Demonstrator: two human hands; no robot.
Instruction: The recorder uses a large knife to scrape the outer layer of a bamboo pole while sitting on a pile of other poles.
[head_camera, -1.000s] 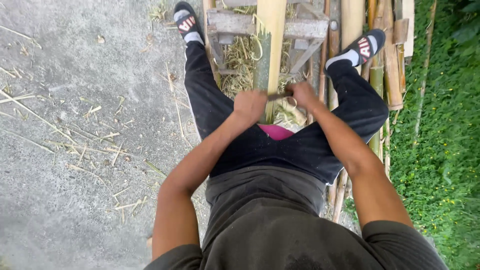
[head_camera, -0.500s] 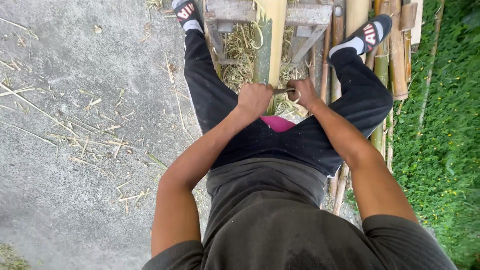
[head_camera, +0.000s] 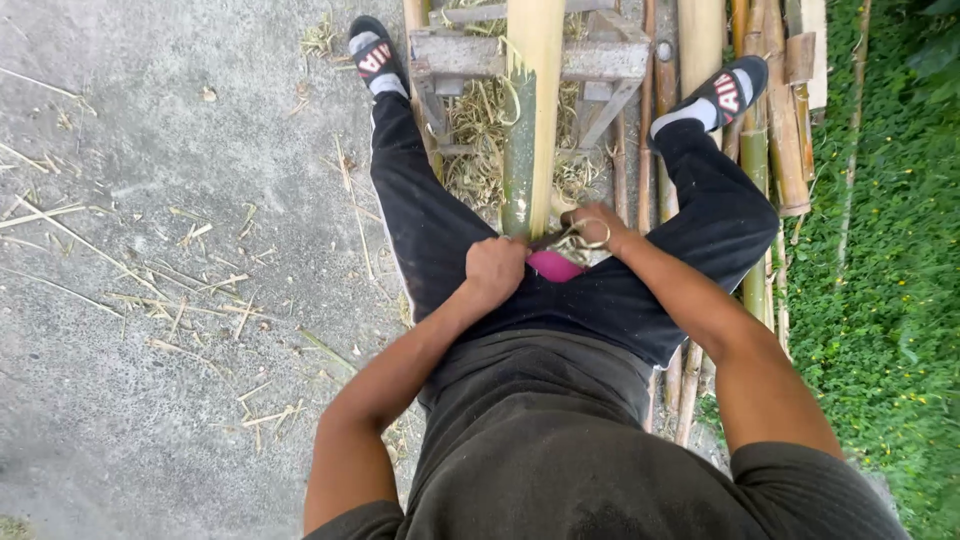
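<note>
While the bamboo pole (head_camera: 530, 110) lies between the legs, the left hand (head_camera: 495, 268) and right hand (head_camera: 598, 226) are both closed, seemingly around a blade's (head_camera: 560, 240) handles.

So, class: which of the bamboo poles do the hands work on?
The thick pale pole lying between the legs on the wooden frame; the others lie bundled aside, right.

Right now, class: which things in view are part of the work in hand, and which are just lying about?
In use: left hand; right hand; bamboo pole; wooden frame; pink pad.
Lying about: bamboo stack; shavings on concrete; grass.
</note>
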